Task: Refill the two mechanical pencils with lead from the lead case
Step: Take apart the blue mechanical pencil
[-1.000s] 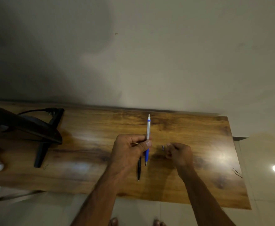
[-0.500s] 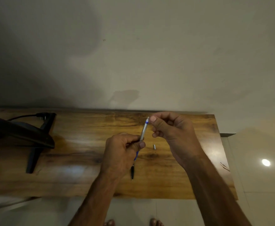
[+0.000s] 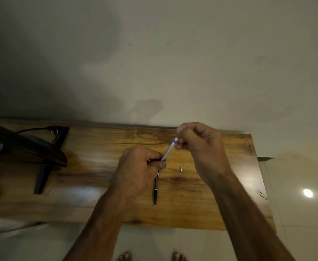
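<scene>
Left hand [image 3: 141, 167]: your fingers curl round the lower barrel of the blue-and-white pencil [image 3: 168, 150], which is held above the worktop [image 3: 98, 147] and tilted rightward.
Right hand [image 3: 201, 146]: your fingers pinch the pencil's top end; any lead there is too small to see.
Change: a second ago this hand was low beside the small cap [image 3: 181, 168]; it has since risen.
Meaning: probably loading the first pencil.
Black pencil [image 3: 155, 189]: lying toward the near edge, not yet refilled.
Lead case: not visible.
</scene>
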